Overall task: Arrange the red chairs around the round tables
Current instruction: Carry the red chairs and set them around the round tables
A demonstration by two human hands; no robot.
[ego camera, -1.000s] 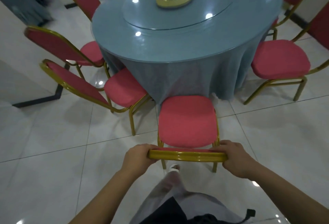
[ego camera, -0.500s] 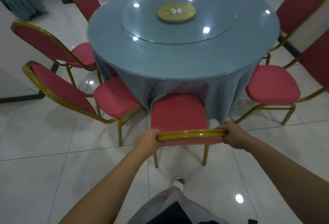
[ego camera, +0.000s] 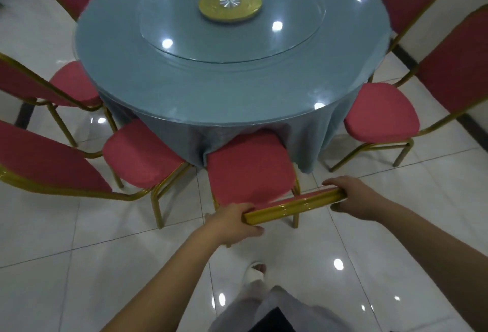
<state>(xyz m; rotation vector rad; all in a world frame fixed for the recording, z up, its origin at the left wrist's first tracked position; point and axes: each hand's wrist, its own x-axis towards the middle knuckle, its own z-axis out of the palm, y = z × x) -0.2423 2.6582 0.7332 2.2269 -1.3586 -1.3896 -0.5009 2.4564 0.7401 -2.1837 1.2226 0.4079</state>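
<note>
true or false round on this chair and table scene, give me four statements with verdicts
1. The left hand and right hand both grip the red chair's gold top rail. True.
2. That chair's seat front touches the blue tablecloth. True.
3. The round table is set with plates and glasses. False: only a glass turntable with a gold disc shows.
4. No other chairs stand nearby. False: a left chair and a right chair flank it.
</note>
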